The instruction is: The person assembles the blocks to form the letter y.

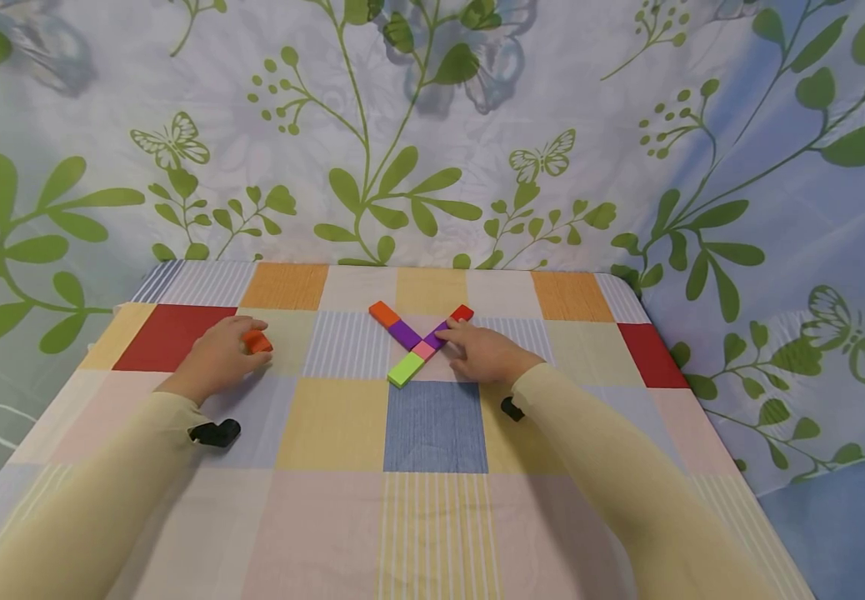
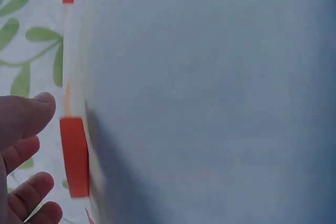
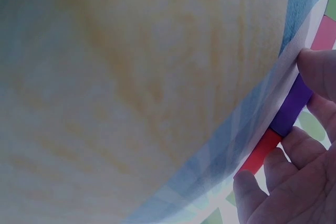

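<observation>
In the head view, my left hand (image 1: 218,354) is beside a loose orange block (image 1: 257,342) at the left of the table. The left wrist view has this orange block (image 2: 76,158) standing on the cloth, a gap between it and the spread thumb and fingers. Mid-table, coloured blocks form a Y: orange (image 1: 383,314) and purple (image 1: 405,335) on one arm, red (image 1: 462,313) and purple (image 1: 436,336) on the other, pink (image 1: 423,350) and lime green (image 1: 406,369) below. My right hand (image 1: 488,352) touches the right arm's purple block with its fingertips, partly covering it.
A patchwork cloth (image 1: 327,533) covers the table. Behind it hangs a leaf-patterned curtain (image 1: 237,100), with more curtain (image 1: 815,250) along the right side. A white cable (image 1: 5,408) shows past the left edge.
</observation>
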### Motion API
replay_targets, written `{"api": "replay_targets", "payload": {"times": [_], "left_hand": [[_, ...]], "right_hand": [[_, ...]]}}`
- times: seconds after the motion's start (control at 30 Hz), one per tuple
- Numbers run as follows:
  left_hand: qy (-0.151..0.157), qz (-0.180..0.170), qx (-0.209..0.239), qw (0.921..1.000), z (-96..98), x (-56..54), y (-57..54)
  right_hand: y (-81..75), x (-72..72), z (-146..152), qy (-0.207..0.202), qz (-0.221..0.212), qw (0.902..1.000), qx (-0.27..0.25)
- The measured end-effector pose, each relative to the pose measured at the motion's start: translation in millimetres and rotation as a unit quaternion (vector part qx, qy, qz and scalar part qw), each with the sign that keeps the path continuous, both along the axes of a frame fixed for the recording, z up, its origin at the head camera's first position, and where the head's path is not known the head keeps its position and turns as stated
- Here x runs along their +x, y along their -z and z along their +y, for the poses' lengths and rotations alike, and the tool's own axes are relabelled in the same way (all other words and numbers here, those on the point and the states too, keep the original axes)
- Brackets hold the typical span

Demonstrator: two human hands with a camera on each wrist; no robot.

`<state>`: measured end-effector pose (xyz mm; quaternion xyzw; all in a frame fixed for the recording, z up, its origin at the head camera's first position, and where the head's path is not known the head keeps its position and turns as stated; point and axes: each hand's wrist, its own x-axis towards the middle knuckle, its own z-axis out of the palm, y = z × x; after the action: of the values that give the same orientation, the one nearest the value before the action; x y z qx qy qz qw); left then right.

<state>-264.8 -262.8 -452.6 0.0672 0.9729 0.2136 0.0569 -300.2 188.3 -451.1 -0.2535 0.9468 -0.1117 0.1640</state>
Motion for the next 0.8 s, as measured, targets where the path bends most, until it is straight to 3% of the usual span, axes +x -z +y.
{"api": "replay_targets", "payload": {"times": [0.4,0.8], "left_hand": [[-0.041,-0.046,0.041,0.9972,-26.4,-2.0,6.4],[-0.046,-0.071,0.058,0.9947,-26.0,-6.9,9.4]], "right_hand": [[-0.1,-1.1,0.5,0.002,0.001,1.0000,0.000],[0.9,-0.6,0.5,0.001,0.002,1.0000,0.000]]}}
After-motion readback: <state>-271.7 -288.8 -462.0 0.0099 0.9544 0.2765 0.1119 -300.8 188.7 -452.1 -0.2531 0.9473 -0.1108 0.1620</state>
